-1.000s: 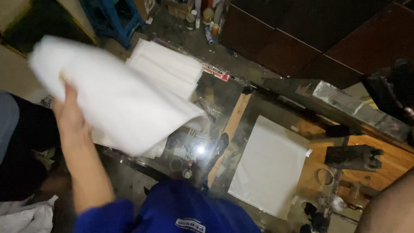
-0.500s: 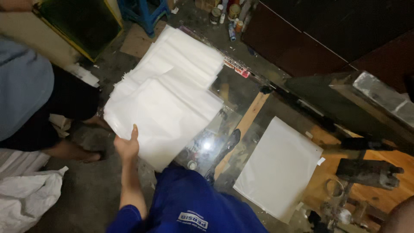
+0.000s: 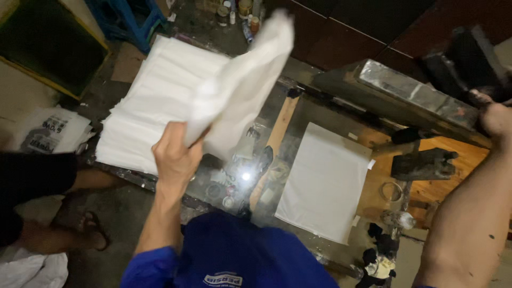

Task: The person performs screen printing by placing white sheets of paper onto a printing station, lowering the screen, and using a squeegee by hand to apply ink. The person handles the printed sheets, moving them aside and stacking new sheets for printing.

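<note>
Left hand (image 3: 173,157), frame centre-left, pinching white sheet (image 3: 242,88) lifted above white stack (image 3: 152,104) at upper left. Right hand (image 3: 496,117), far right edge, gripping dark frame (image 3: 410,96); 1 sheet flat on worktop (image 3: 325,178).

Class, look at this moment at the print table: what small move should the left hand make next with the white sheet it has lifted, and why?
Probably carry the lifted white sheet rightward, clear of the stack. The left hand pinches it in mid-air, while the right hand rests at the raised frame. The sheet on the table lies under that frame, so the lifted one may have to wait beside it.
</note>
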